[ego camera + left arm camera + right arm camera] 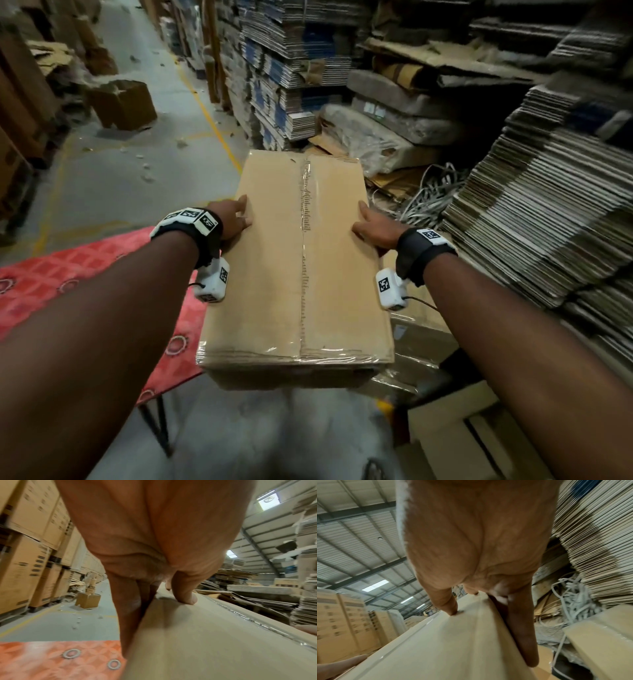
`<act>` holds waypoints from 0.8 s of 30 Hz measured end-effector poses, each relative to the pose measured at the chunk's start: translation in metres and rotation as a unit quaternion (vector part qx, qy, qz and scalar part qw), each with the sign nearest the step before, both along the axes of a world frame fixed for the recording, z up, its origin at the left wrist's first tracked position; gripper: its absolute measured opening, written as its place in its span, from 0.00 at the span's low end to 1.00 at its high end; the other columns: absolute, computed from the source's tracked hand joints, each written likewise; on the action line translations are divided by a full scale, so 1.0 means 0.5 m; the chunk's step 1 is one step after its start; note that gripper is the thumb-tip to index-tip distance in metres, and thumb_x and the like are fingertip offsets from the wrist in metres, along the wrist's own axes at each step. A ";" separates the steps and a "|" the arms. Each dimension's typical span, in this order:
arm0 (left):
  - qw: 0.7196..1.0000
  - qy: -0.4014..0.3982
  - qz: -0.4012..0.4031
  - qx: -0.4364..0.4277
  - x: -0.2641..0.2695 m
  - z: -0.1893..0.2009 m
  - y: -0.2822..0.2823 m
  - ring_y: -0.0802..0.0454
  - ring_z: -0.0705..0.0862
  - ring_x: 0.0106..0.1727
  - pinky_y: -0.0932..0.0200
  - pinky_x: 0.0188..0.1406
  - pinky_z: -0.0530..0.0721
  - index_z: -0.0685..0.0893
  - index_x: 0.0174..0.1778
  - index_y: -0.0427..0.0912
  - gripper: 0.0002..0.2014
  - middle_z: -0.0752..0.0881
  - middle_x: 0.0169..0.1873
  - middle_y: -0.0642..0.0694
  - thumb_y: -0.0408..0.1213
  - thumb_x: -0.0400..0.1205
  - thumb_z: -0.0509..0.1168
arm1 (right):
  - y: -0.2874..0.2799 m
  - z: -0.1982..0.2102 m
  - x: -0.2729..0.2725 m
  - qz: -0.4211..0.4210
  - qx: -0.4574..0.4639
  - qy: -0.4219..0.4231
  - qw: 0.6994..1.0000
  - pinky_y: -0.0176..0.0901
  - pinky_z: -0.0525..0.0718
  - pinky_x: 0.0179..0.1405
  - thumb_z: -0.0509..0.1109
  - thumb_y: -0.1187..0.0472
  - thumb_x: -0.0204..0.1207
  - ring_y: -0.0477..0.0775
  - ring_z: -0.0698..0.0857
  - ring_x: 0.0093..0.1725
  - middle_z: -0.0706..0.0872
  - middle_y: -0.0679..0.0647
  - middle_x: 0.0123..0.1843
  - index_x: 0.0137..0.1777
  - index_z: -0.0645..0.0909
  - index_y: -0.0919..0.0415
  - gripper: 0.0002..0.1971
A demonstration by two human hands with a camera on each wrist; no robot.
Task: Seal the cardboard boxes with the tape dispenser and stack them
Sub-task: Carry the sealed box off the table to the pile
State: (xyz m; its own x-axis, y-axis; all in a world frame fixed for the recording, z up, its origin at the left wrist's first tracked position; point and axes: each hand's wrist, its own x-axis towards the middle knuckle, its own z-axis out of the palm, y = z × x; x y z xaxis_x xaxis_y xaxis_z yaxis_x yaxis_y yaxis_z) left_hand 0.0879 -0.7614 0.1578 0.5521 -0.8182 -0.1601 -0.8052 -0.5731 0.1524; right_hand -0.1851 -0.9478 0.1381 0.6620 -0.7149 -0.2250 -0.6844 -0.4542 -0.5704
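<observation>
A long brown cardboard box (274, 257) is held level between my two hands, with clear tape running down its centre seam (303, 240) and across its near end. My left hand (233, 219) grips the box's left edge, thumb on top and fingers down the side. In the left wrist view the thumb (185, 595) presses the box top (197, 642). My right hand (373, 229) grips the right edge the same way; its fingers (522, 635) lie along the box's side (445, 642). No tape dispenser shows in any view.
A table with a red patterned cloth (68, 281) stands at the left, partly under the box. More cardboard boxes (445, 438) sit low at the right. Stacks of flat cardboard (548, 222) and tangled white strapping (431, 195) crowd the right. A loose box (120, 102) lies on the aisle floor.
</observation>
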 end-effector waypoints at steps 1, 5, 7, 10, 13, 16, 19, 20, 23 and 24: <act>1.000 0.003 -0.008 0.002 -0.024 -0.004 -0.025 0.37 0.69 0.78 0.50 0.74 0.68 0.54 0.86 0.50 0.33 0.68 0.80 0.39 0.51 0.86 0.59 | -0.016 -0.003 -0.028 -0.007 0.006 -0.003 1.000 0.46 0.66 0.78 0.63 0.53 0.83 0.60 0.64 0.83 0.56 0.58 0.89 0.89 0.42 0.56 0.41; 0.999 0.012 -0.035 0.007 -0.119 -0.021 -0.135 0.38 0.70 0.77 0.51 0.73 0.68 0.55 0.86 0.50 0.33 0.68 0.80 0.39 0.51 0.86 0.59 | -0.089 -0.027 -0.145 -0.036 0.015 -0.004 0.999 0.45 0.68 0.76 0.62 0.53 0.84 0.61 0.68 0.82 0.59 0.59 0.88 0.89 0.42 0.56 0.40; 0.999 0.026 -0.041 0.006 -0.168 -0.030 -0.193 0.38 0.70 0.77 0.51 0.73 0.69 0.57 0.85 0.50 0.32 0.68 0.80 0.39 0.51 0.86 0.60 | -0.132 -0.041 -0.204 -0.050 0.018 -0.001 0.999 0.45 0.68 0.78 0.62 0.51 0.83 0.61 0.67 0.82 0.59 0.58 0.88 0.89 0.42 0.54 0.40; 0.998 0.042 -0.045 0.006 -0.242 -0.053 -0.281 0.39 0.71 0.77 0.52 0.74 0.69 0.56 0.85 0.51 0.32 0.69 0.79 0.40 0.51 0.86 0.60 | -0.204 -0.058 -0.286 -0.060 0.030 0.005 0.998 0.45 0.68 0.77 0.62 0.51 0.84 0.61 0.67 0.82 0.59 0.58 0.88 0.89 0.42 0.54 0.40; 0.998 0.038 -0.053 0.014 -0.318 -0.083 -0.370 0.38 0.68 0.79 0.52 0.76 0.66 0.53 0.86 0.51 0.33 0.65 0.82 0.41 0.50 0.86 0.59 | -0.280 -0.077 -0.366 -0.072 0.023 0.009 0.997 0.46 0.69 0.73 0.62 0.51 0.84 0.63 0.68 0.81 0.60 0.59 0.87 0.89 0.43 0.54 0.40; 0.997 0.037 -0.066 0.027 -0.388 -0.116 -0.448 0.36 0.68 0.78 0.50 0.76 0.68 0.53 0.86 0.49 0.33 0.66 0.81 0.38 0.49 0.87 0.59 | -0.343 -0.100 -0.441 -0.094 0.018 0.024 0.995 0.47 0.72 0.67 0.61 0.50 0.83 0.66 0.73 0.78 0.64 0.60 0.86 0.89 0.43 0.50 0.40; 0.995 0.049 -0.077 0.042 -0.443 -0.155 -0.516 0.36 0.62 0.81 0.46 0.79 0.64 0.51 0.86 0.53 0.34 0.60 0.83 0.38 0.52 0.86 0.58 | -0.392 -0.123 -0.505 -0.111 0.020 0.029 0.993 0.50 0.74 0.69 0.62 0.50 0.83 0.67 0.74 0.76 0.67 0.61 0.84 0.89 0.43 0.49 0.40; 0.994 0.058 -0.075 0.048 -0.457 -0.168 -0.538 0.36 0.60 0.82 0.44 0.80 0.62 0.51 0.86 0.54 0.34 0.57 0.84 0.37 0.52 0.86 0.58 | -0.409 -0.132 -0.521 -0.116 0.024 0.025 0.993 0.50 0.73 0.71 0.62 0.50 0.84 0.66 0.74 0.77 0.68 0.61 0.84 0.89 0.43 0.50 0.40; 0.993 0.072 -0.071 0.064 -0.487 -0.203 -0.604 0.35 0.61 0.82 0.40 0.81 0.60 0.49 0.86 0.55 0.34 0.57 0.84 0.36 0.50 0.86 0.58 | -0.456 -0.157 -0.552 -0.134 0.039 0.012 0.990 0.48 0.73 0.70 0.63 0.53 0.85 0.63 0.73 0.78 0.67 0.59 0.85 0.89 0.44 0.52 0.39; 0.992 0.073 -0.072 0.067 -0.496 -0.214 -0.626 0.35 0.62 0.81 0.40 0.81 0.58 0.48 0.86 0.55 0.34 0.60 0.83 0.37 0.50 0.87 0.58 | -0.475 -0.167 -0.559 -0.141 0.044 0.012 0.989 0.48 0.74 0.70 0.63 0.52 0.85 0.63 0.73 0.78 0.66 0.59 0.85 0.89 0.44 0.51 0.39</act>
State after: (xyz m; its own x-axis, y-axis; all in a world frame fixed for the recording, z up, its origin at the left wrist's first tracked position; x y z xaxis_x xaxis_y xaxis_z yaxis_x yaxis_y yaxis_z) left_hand -0.1604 -1.0744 0.0509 0.3939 -0.8530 -0.3425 -0.8549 -0.4768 0.2044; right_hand -0.4645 -1.1850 0.0549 0.4322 -0.8478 -0.3073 -0.7904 -0.1920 -0.5817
